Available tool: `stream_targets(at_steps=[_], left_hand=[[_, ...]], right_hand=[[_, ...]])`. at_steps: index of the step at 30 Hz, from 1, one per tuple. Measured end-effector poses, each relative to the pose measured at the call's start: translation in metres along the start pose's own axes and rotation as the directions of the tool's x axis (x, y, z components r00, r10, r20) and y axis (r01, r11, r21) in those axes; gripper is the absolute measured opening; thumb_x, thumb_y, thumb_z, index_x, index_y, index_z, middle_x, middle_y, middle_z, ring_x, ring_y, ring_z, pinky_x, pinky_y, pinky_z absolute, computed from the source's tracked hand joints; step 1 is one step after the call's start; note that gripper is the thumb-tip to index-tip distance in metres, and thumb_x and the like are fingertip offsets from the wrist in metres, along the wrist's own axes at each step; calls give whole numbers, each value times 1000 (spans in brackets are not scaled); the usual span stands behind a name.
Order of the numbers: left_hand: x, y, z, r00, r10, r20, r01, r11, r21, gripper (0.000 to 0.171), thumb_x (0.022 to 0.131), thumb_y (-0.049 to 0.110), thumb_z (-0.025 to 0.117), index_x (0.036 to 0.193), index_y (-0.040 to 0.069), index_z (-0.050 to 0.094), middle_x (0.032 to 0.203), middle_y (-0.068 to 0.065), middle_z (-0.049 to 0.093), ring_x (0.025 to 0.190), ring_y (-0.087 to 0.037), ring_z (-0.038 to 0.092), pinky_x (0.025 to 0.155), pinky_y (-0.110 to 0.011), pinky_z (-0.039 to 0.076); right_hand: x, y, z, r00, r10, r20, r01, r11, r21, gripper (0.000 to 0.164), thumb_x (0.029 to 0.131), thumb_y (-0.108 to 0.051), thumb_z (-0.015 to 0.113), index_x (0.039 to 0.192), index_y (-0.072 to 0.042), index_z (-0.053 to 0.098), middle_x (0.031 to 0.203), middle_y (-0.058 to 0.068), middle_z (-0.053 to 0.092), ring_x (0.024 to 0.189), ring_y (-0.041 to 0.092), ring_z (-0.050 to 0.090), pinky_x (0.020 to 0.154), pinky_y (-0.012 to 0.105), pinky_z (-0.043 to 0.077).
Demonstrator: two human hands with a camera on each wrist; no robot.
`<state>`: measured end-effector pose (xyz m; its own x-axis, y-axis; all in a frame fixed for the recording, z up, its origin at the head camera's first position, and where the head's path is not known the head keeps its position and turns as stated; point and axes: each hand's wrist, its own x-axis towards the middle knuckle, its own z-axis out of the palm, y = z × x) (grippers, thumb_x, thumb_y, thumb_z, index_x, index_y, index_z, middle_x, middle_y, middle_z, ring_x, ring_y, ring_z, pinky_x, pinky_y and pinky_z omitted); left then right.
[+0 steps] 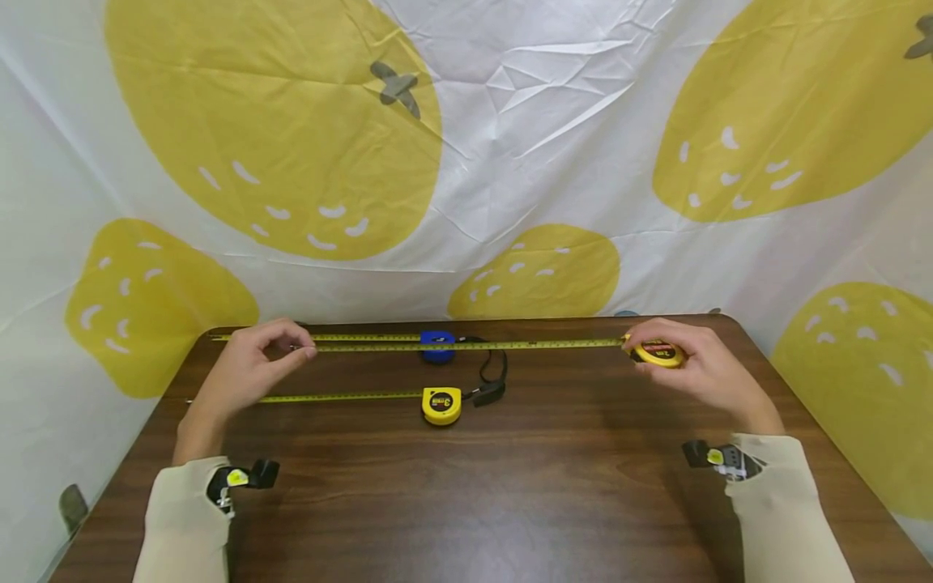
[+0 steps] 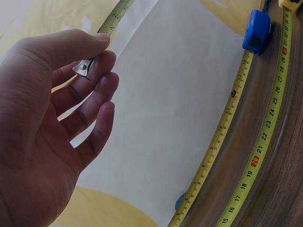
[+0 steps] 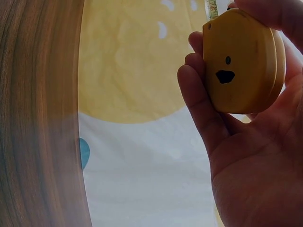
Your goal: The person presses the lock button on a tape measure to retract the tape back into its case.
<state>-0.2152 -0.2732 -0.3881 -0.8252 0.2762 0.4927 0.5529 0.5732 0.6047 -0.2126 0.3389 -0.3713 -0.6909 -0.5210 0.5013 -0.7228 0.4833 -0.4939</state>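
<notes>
Between thumb and forefinger, my left hand (image 1: 255, 360) pinches the end of a yellow tape blade (image 1: 496, 346); its metal hook (image 2: 82, 68) sticks out past the thumb in the left wrist view. The other left fingers are loosely bent. My right hand (image 1: 703, 364) grips the yellow tape measure (image 1: 659, 353) that this blade runs from, and the right wrist view shows the back of its case (image 3: 244, 64) in the fingers. The blade stretches nearly straight between both hands, crossing in front of a blue tape measure (image 1: 439, 356) in the head view.
The blue tape measure lies on the brown wooden table (image 1: 474, 502) with its blade (image 1: 364, 338) drawn out leftward. Nearer lies another yellow tape measure (image 1: 441, 406), its blade (image 1: 342, 397) also out leftward. Black wrist straps (image 1: 490, 393) lie beside them. A fruit-patterned cloth (image 1: 525, 186) hangs behind.
</notes>
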Motion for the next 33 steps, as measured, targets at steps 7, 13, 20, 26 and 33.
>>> stream_targets(at_steps=[7,13,20,26,33], left_hand=[[0,-1,-1,1000,-4,3,4,1000,4,15,96,0,84,103,13,79,97,1,75,84,-8,64,75,-19,50],[0,1,-1,1000,3,0,-3,1000,8,13,97,1,83,101,12,79,96,2,74,84,-9,64,74,-20,51],[1,1,-1,1000,17,-2,-16,1000,19,13,97,0,83,99,12,79,93,2,74,82,-10,63,72,-22,50],[1,2,-1,1000,12,1,-12,999,32,13,97,0,83,98,13,79,92,3,74,81,-10,63,71,-23,50],[1,3,0,1000,18,5,-18,999,40,14,97,0,83,98,13,79,93,4,74,83,-10,63,73,-21,51]], right_hand=[[0,-3,-1,1000,11,14,-11,1000,-7,48,85,14,86,115,-23,79,121,5,77,120,4,65,102,14,45],[0,-4,-3,999,28,38,-28,1000,0,48,88,11,86,115,-28,77,122,-6,75,119,5,66,101,15,46],[0,-4,-4,998,11,55,-11,1000,3,49,88,13,85,116,-27,76,122,-6,75,119,5,66,97,15,48],[0,-5,-5,998,6,59,-5,1000,-4,49,88,13,84,114,-27,75,122,-6,74,117,5,66,93,16,49],[1,-6,-5,998,-34,52,35,999,-28,50,85,15,86,114,-25,74,121,-5,74,113,6,67,86,18,49]])
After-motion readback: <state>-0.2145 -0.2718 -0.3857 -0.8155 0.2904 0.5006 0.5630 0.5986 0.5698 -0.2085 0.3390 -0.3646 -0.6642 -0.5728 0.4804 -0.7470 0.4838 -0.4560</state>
